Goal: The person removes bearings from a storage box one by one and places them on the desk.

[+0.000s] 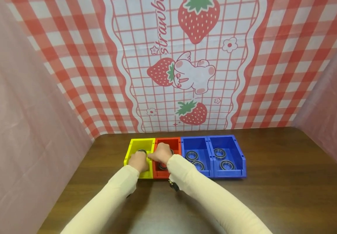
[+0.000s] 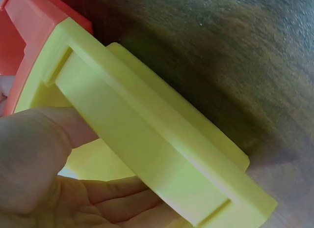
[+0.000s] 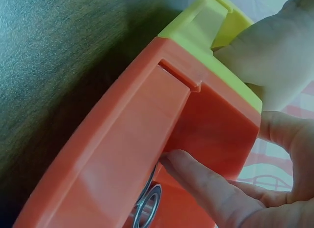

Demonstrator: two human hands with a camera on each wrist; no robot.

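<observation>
My left hand [image 1: 138, 161] reaches into a yellow bin [image 1: 129, 152]. In the left wrist view its thumb and fingers stand apart, with the tips hidden behind the bin's front lip, so whatever lies between them is out of sight. A ball bearing [image 1: 142, 151] shows just beyond that hand. Over the red bin [image 1: 177, 143], my right hand [image 1: 162, 153] has its index finger extended down inside, while the thumb is apart near the side wall. Close to that fingertip, ring bearings [image 3: 148, 206] lie against the front lip; no grip on them shows.
Two blue bins [image 1: 183, 143] stand to the right in the same row, each with two bearings, such as this bearing [image 1: 227, 165]. The bins sit on a brown wooden table [image 1: 273, 182]. Behind hangs a strawberry-print cloth [image 1: 186, 107], with pink cloth [image 1: 39, 130] at both sides.
</observation>
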